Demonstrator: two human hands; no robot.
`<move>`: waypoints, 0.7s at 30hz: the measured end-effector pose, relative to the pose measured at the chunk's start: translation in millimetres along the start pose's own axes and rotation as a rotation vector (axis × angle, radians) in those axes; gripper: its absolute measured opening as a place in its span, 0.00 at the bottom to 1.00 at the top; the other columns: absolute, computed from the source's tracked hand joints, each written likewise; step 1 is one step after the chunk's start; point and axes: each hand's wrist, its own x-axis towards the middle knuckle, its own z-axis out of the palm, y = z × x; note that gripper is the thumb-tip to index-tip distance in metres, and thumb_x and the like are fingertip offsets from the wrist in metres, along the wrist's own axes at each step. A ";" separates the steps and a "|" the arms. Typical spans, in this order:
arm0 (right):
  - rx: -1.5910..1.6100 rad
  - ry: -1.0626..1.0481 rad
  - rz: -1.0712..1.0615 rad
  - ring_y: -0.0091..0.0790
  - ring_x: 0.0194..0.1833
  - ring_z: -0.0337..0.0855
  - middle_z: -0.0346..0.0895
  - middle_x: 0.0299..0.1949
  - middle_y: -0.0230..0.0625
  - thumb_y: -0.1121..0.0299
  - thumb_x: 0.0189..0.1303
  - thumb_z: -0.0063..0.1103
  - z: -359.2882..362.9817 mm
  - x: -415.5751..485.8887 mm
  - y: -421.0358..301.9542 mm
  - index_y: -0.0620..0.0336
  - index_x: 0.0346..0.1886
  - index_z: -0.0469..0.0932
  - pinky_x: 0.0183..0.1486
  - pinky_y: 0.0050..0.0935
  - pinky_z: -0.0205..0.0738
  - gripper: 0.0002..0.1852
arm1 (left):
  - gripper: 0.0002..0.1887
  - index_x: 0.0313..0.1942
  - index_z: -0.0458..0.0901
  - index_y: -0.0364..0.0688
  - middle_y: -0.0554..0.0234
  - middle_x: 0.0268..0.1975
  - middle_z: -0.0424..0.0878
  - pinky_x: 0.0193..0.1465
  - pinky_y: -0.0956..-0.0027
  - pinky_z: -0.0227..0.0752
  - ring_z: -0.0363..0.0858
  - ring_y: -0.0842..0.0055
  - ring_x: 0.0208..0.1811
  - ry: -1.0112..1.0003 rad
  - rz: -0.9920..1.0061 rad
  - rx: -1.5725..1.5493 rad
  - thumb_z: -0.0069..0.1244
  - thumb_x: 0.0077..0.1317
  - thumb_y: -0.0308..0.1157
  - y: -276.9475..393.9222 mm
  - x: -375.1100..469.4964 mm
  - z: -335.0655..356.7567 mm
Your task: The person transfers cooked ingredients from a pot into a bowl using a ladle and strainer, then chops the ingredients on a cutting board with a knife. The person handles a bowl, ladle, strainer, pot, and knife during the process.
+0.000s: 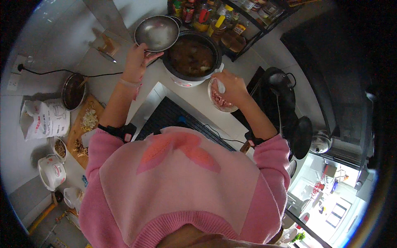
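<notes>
My left hand [139,60] holds the rim of a round metal bowl [157,33], tilted beside an electric cooker. Dark brown liquid with pieces in it fills the cooker's pot [192,55]. At the cooker's right, my right hand [231,85] is closed on a white spoon-like utensil [220,86], partly hidden by the fingers. Beneath that hand is a white bowl of pink minced meat [218,99]; whether hand and bowl touch, I cannot tell.
A wok [277,82] with a long-handled ladle stands on the stove at right. Sauce bottles [203,14] line the rack behind. At left are a cutting board [98,107] with chopped food, a pot of dark liquid [73,93], a white bag [46,119] and a black cord [71,71].
</notes>
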 end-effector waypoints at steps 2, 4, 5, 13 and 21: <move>0.234 0.050 0.185 0.37 0.41 0.85 0.82 0.41 0.41 0.71 0.55 0.61 -2.8 1.4 -1.2 0.56 0.45 0.81 0.43 0.35 0.78 0.13 | 0.21 0.55 0.65 0.25 0.41 0.53 0.74 0.51 0.47 0.83 0.79 0.56 0.52 -0.039 0.005 -0.025 0.38 0.61 0.20 -0.5 -0.7 -0.1; 0.485 0.029 0.434 0.34 0.42 0.85 0.84 0.41 0.40 0.70 0.59 0.59 -8.9 6.5 -7.6 0.58 0.44 0.81 0.45 0.34 0.77 0.10 | 0.20 0.55 0.65 0.24 0.42 0.53 0.74 0.51 0.47 0.83 0.79 0.57 0.52 -0.061 0.012 -0.032 0.38 0.61 0.20 -2.0 -0.6 -2.4; 0.502 0.069 0.427 0.33 0.42 0.86 0.84 0.39 0.40 0.70 0.60 0.58 -5.4 5.7 -7.1 0.59 0.43 0.81 0.44 0.33 0.77 0.09 | 0.20 0.55 0.65 0.24 0.42 0.53 0.74 0.51 0.47 0.83 0.79 0.57 0.52 -0.065 0.016 -0.029 0.38 0.61 0.20 -4.2 0.3 -4.0; 0.697 0.291 0.437 0.34 0.38 0.86 0.85 0.36 0.39 0.70 0.62 0.57 2.2 1.2 -38.5 0.61 0.44 0.81 0.44 0.30 0.76 0.10 | 0.19 0.54 0.65 0.24 0.42 0.52 0.75 0.51 0.50 0.82 0.81 0.57 0.48 0.021 -0.038 0.003 0.39 0.63 0.22 -7.4 -1.9 -9.1; 0.299 0.416 0.018 0.44 0.38 0.83 0.80 0.35 0.43 0.79 0.52 0.62 53.6 -23.3 -21.1 0.61 0.48 0.77 0.39 0.35 0.77 0.17 | 0.18 0.54 0.66 0.30 0.49 0.49 0.79 0.36 0.67 0.81 0.85 0.63 0.42 0.134 -0.143 0.133 0.41 0.67 0.31 3.2 -24.5 -23.6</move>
